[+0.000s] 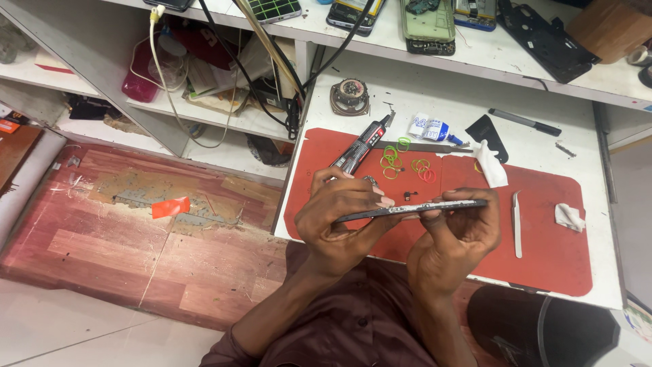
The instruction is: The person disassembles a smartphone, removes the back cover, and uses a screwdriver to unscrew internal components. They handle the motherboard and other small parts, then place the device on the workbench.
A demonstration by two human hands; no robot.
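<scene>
I hold a thin dark phone (414, 209) edge-on over the red work mat (543, 231). My left hand (339, 221) grips its left end, with the thumb pressed along the upper edge. My right hand (455, 241) supports its right end from below, fingers curled over the edge. Just behind the phone on the mat lie several green, yellow and red rubber bands (401, 163) and a small dark part (407, 196). A black and red glue tube (361, 146) lies above my left hand.
Metal tweezers (517, 224) and a crumpled white wipe (569, 217) lie on the mat's right side. A small white and blue tube (428, 129), a black pick (487, 134) and a pen (524, 122) rest on the white table. Phone parts sit on the shelf (435, 27) above.
</scene>
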